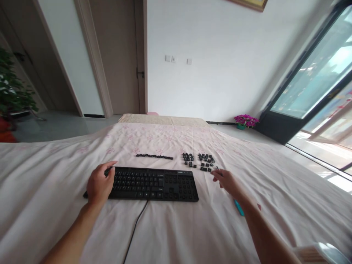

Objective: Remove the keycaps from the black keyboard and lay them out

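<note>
A black keyboard [154, 185] lies on the pink cloth. Its left part carries keycaps, while the right-hand blocks show bare key sockets. My left hand [99, 183] is closed around the keyboard's left end, with thumb and index finger at its upper left corner. To the right, my right hand [224, 180] is closed in a pinch on a thin, dark stick-like tool [219, 170], whose kind I cannot make out. Its fingertips are beside a group of loose keycaps [205, 158]. Another cluster of keycaps [187, 158] lies just left of that group.
A row of keycaps [154, 156] lies behind the keyboard. The keyboard's cable [134, 227] runs toward me. A turquoise object [239, 208] lies partly under my right forearm. A clear container [321, 253] stands at the lower right. The cloth [176, 223] is wrinkled.
</note>
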Demonstrator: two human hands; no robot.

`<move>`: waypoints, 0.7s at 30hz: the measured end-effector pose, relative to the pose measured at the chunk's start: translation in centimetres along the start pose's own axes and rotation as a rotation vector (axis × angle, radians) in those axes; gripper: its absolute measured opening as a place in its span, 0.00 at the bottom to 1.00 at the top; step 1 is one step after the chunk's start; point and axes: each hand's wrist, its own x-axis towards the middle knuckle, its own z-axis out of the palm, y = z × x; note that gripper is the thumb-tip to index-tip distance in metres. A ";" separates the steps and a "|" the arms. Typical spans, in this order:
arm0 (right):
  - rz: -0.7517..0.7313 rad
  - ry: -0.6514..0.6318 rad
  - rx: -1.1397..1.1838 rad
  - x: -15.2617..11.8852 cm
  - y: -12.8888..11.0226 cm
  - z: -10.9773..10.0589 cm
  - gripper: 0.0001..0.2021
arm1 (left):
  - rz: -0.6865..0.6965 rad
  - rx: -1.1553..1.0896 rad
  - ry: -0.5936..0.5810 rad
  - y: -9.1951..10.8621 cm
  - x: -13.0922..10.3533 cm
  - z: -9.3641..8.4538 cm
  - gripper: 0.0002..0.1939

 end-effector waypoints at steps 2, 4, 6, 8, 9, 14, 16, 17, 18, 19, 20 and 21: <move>-0.005 -0.137 0.026 -2.2 -0.8 0.9 0.15 | -0.054 0.152 -0.054 -2.2 0.3 -0.5 0.19; -0.043 -0.243 0.005 -4.3 -2.1 2.0 0.15 | -0.094 0.227 -0.103 -4.0 0.3 -0.7 0.22; -0.119 -0.261 -0.048 -6.0 -3.7 3.1 0.17 | -0.102 0.195 -0.180 -5.1 0.1 -0.8 0.23; -0.173 -0.214 -0.128 -7.0 -5.1 3.9 0.17 | -0.121 0.159 -0.253 -5.3 -0.2 -0.8 0.24; -0.188 -0.181 -0.167 -7.2 -5.7 4.2 0.17 | -0.146 0.156 -0.278 -5.1 -0.4 -0.8 0.24; -0.191 -0.103 -0.291 -6.4 -7.0 4.8 0.17 | -0.230 0.183 -0.316 -3.9 -1.7 -1.3 0.25; -0.172 -0.097 -0.324 -6.3 -7.2 4.7 0.17 | -0.214 0.179 -0.316 -3.9 -2.6 -1.7 0.25; -0.165 -0.090 -0.336 -6.5 -7.3 4.5 0.16 | -0.216 0.175 -0.314 -4.0 -3.0 -1.9 0.25; -0.156 -0.079 -0.344 -6.8 -7.4 4.3 0.15 | -0.222 0.166 -0.314 -4.1 -3.5 -2.1 0.26; -0.152 -0.066 -0.345 -7.5 -7.6 3.9 0.15 | -0.235 0.152 -0.313 -4.3 -3.9 -2.3 0.26; -0.153 -0.048 -0.342 -8.3 -7.7 3.4 0.15 | -0.253 0.133 -0.309 -4.5 -4.2 -2.6 0.26; -0.157 -0.027 -0.335 -9.3 -7.9 2.8 0.15 | -0.269 0.107 -0.302 -4.7 -4.4 -2.8 0.26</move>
